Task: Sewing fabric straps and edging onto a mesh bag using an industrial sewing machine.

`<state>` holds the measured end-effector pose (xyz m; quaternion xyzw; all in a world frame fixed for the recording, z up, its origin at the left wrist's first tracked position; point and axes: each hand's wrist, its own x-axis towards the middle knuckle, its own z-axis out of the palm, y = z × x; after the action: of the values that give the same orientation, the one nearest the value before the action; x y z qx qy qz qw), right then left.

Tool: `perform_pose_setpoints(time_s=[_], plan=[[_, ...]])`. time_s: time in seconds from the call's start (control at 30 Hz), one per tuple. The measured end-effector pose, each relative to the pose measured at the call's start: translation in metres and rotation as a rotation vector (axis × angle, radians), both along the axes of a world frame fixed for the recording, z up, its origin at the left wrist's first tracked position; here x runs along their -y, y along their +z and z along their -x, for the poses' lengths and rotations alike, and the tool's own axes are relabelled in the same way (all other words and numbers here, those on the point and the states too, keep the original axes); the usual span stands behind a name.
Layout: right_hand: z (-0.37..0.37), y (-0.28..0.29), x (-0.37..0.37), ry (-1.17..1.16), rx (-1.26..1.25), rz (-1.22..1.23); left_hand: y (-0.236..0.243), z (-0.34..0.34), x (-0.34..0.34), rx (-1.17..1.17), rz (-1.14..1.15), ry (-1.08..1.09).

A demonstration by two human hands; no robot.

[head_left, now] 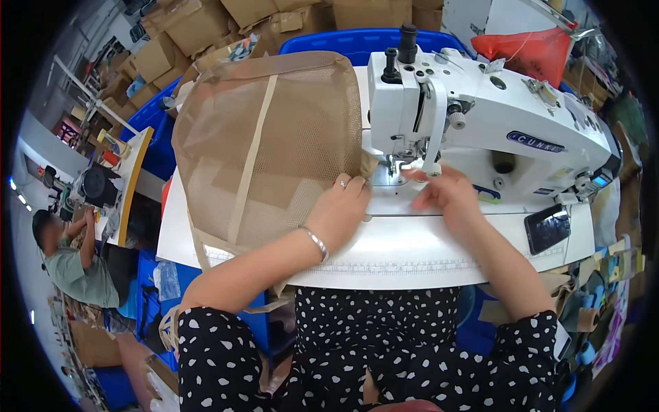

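Note:
A brown mesh bag (302, 137) with beige binding strips spreads over the left side of the white sewing table. My left hand (343, 206), wearing a ring, is closed on the bag's right edge, close to the presser foot (392, 167). Its fingertips are partly hidden by the fabric. Just right of the needle area is my right hand (449, 196), thumb and forefinger apart, the fingertips blurred. No item shows between those fingers. Above both hands stands the white sewing machine (473, 96), its needle area partly covered by the machine's white lever.
A dark phone (548, 229) lies at the table's right, near a printed ruler strip (412, 266). Behind are a blue bin (309, 41), a red bag (525, 51) and stacked cartons (192, 27). Another person (86, 268) sits at a machine far left.

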<state>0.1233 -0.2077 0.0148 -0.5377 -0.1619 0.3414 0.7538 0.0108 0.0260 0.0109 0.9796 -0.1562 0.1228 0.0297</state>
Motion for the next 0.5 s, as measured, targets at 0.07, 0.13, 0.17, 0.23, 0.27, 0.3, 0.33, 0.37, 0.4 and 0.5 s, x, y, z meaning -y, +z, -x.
perform_pose_setpoints(time_s=[0.07,0.13,0.17,0.23,0.27,0.3,0.33,0.37,0.4,0.5], plan=[[0.016,-0.002,-0.01,0.141,0.497,0.536,0.002,0.008,0.002,0.028,0.058,-0.006],[0.028,-0.005,-0.023,0.07,0.948,0.524,0.004,0.013,0.003,-0.018,0.08,0.028],[0.031,-0.006,-0.029,0.009,1.45,0.43,0.004,0.014,0.003,-0.039,0.102,0.044],[0.03,-0.006,-0.035,0.015,1.517,0.529,0.005,0.016,0.004,-0.037,0.095,0.042],[0.028,-0.006,-0.037,0.058,1.557,0.582,0.005,0.016,0.005,-0.022,0.086,0.042],[0.025,-0.006,-0.038,0.071,1.604,0.606,0.006,0.017,0.006,-0.024,0.089,0.042],[0.025,-0.006,-0.039,0.105,1.594,0.634,0.006,0.017,0.007,-0.013,0.099,0.019],[0.025,-0.006,-0.04,0.065,1.592,0.624,0.007,0.018,0.008,-0.006,0.093,-0.006],[0.024,-0.007,-0.039,0.037,1.599,0.598,0.008,0.016,0.009,-0.007,0.111,-0.006],[0.018,-0.009,-0.038,-0.032,1.613,0.65,0.009,0.005,0.012,-0.062,0.218,0.003]])
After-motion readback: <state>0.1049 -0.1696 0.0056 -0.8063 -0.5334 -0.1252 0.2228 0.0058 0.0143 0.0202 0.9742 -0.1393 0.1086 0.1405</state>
